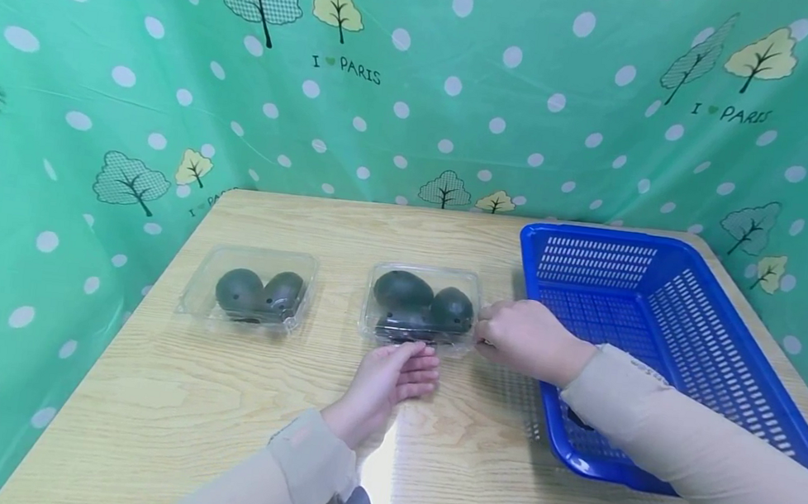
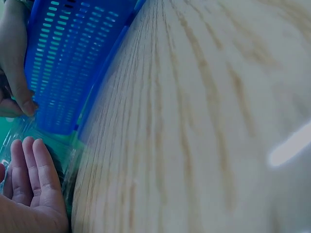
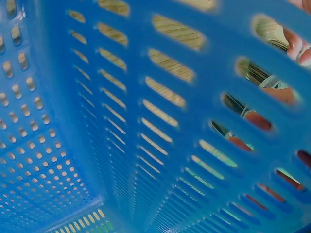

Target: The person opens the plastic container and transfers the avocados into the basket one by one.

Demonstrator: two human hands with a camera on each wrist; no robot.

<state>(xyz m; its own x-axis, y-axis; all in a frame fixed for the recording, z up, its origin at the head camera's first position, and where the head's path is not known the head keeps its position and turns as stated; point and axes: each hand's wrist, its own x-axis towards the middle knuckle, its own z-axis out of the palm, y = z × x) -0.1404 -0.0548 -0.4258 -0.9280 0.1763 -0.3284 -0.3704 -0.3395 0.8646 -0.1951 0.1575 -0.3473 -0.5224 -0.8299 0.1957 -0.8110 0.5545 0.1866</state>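
A clear plastic clamshell box (image 1: pixel 366 322) with several dark avocados (image 1: pixel 404 289) in it sits mid-table, its lid down. My right hand (image 1: pixel 525 338) is at the box's right end, fingers curled and pinching its edge. From the front, my left hand (image 1: pixel 389 383) comes up to the box with fingers straight and palm turned up, thumb tip right at the front rim. The left wrist view shows the left hand's straight fingers (image 2: pixel 41 165) against the clear plastic, and the right hand (image 2: pixel 14 63) above with bent fingertips. Through basket slots, the right wrist view shows bits of hand.
A second clear box (image 1: pixel 201 287) with dark avocados (image 1: pixel 238 290) stands to the left. On the right, a blue slotted basket (image 1: pixel 648 471) lies under my right forearm, with a dark thing (image 1: pixel 579 420) inside. A green patterned curtain (image 1: pixel 448 124) hangs behind the wooden table (image 1: pixel 205 421).
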